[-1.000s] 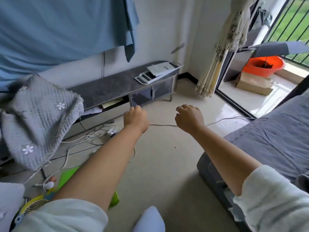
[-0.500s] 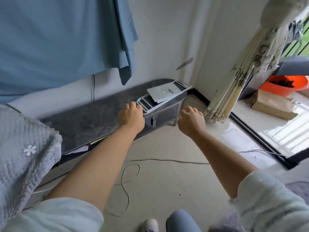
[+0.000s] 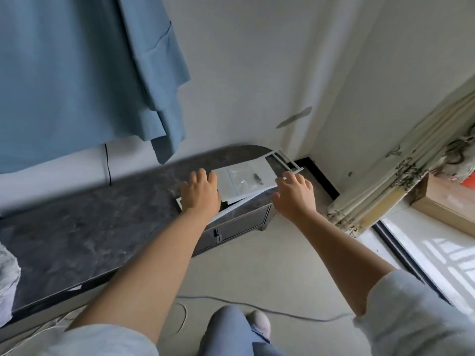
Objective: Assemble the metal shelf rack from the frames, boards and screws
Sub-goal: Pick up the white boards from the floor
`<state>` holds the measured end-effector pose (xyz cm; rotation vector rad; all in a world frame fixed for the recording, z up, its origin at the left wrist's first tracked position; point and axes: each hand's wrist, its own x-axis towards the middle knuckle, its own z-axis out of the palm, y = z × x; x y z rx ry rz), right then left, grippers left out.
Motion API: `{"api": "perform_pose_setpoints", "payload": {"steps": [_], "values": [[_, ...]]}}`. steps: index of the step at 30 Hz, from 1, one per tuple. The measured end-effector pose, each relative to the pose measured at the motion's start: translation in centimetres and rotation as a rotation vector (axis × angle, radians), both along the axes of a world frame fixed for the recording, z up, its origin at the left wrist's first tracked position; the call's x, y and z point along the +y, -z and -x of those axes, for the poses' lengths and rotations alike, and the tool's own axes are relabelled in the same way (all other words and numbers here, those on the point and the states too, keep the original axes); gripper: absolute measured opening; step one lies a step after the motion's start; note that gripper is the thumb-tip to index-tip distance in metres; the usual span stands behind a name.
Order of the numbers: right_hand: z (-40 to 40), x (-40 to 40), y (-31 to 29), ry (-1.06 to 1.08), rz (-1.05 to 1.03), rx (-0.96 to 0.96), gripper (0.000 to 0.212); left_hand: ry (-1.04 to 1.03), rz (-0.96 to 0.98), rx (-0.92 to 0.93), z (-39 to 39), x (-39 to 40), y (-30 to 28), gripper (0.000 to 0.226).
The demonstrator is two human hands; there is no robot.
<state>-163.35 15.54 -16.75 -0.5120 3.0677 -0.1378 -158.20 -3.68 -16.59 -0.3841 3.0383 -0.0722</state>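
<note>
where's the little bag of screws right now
In the head view, the clear screw bag lies on the white board at the right end of the dark cabinet top, between both hands.

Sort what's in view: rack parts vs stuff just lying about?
For the job:
- white board on the dark cabinet
- clear bag of screws lying on it
- white metal frames underneath
- left hand and right hand, both reaching for the stack

Lying about:
- blue cloth
- bundled curtain
- cardboard box
- floor cable
</note>
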Motion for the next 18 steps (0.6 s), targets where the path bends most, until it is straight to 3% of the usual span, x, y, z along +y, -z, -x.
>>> {"api": "perform_pose_setpoints", "payload": {"steps": [12,18], "values": [[22.3,-3.2,9.1,-0.112,-0.146,-0.219,0.039,-0.133,-0.115,-0.206,18.6,-2.5,10.1,0.036],[29.2,-5.0,15.3,-0.178,-0.233,-0.374,0.037,-0.221,-0.256,-0.304,25.3,-3.9,16.5,0.034]]}}
